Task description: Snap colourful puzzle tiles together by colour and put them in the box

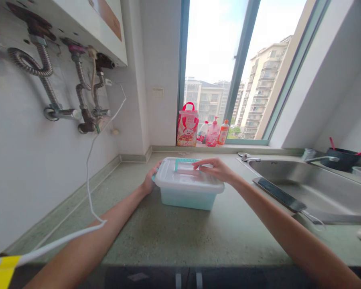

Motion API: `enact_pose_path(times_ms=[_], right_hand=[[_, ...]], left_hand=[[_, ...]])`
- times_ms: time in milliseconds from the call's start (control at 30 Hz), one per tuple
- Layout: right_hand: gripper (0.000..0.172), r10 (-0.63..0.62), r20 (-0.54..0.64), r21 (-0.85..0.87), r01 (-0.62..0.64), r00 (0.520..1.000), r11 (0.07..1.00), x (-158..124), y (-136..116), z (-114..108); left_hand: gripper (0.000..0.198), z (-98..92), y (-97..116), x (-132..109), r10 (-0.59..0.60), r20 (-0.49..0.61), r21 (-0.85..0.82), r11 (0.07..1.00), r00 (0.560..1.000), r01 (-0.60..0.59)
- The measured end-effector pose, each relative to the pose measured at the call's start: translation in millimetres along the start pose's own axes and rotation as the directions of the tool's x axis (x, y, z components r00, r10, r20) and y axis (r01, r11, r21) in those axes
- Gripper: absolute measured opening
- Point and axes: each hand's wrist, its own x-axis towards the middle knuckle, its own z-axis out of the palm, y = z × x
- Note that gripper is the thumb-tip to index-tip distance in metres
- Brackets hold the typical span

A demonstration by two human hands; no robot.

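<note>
A pale teal plastic storage box point(188, 198) with a translucent white lid point(168, 176) sits on the counter in front of me. A teal handle point(186, 160) lies folded flat on top of the lid. My left hand point(151, 178) grips the left end of the box by its teal latch, its fingertips partly hidden behind the edge. Over the lid's right half is my right hand point(216, 169), palm down. Its fingers are stretched toward the handle, apart, the fingertips at the lid's surface.
To the right is a steel sink point(289, 176) with a dark strip point(278, 194) along its near left rim. Bottles point(213, 132) and a red-handled package point(187, 126) stand on the windowsill. A white cable point(88, 184) hangs at the left, under a wall heater point(87, 24).
</note>
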Motion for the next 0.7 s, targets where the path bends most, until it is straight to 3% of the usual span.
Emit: enact_pose_path(times_ms=[167,233,300,333,400,433,467,567,633,700], right_hand=[[0.031,-0.014,-0.203,0.089,0.032,0.979,0.996,5.2,14.7,6.7],[0.027,-0.037,-0.337,0.127,0.084,0.941,0.988,8.6,18.0,-1.8],[0.026,-0.052,-0.539,0.140,0.151,0.840,0.979,15.9,24.5,-19.7],[0.028,-0.056,-0.653,0.121,0.177,0.755,0.977,20.8,30.5,-31.4],[0.032,-0.073,-0.841,0.031,0.182,0.536,0.983,31.5,49.9,-56.3],[0.034,-0.091,-0.887,-0.025,0.149,0.453,0.988,36.2,63.1,-67.7],[0.035,-0.106,-0.908,-0.076,0.090,0.406,0.993,40.1,78.1,-77.6],[0.037,-0.054,-0.931,-0.176,-0.315,0.362,0.933,44.3,126.6,-94.3],[0.038,0.035,-0.944,-0.180,-0.602,0.328,0.778,41.4,155.6,-95.8],[0.041,0.070,-0.952,-0.159,-0.676,0.299,0.719,35.3,179.3,-93.2]], left_hand=[[0.049,-3.3,-4.7,5.2,0.032,-0.042,0.000,0.999,0.999,-0.032],[0.051,-6.1,-6.6,7.6,0.024,-0.012,-0.014,1.000,1.000,-0.024],[0.056,-8.4,-7.8,9.4,0.029,0.021,-0.017,0.999,0.999,-0.029],[0.058,-9.2,-8.1,10.0,0.032,0.033,-0.012,0.999,0.999,-0.032],[0.058,-9.4,-8.1,10.4,0.039,0.037,0.000,0.999,0.999,-0.039],[0.058,-8.9,-7.7,10.2,0.037,0.034,0.003,0.999,0.999,-0.037],[0.058,-8.0,-7.2,9.8,0.034,0.031,0.004,0.999,0.999,-0.034],[0.058,-4.6,-5.0,7.9,0.029,0.020,0.008,1.000,0.999,-0.029],[0.059,-2.8,-3.7,6.8,0.014,0.009,0.012,1.000,1.000,-0.014],[0.057,-1.8,-3.0,5.9,0.003,-0.007,0.013,1.000,1.000,-0.003]])
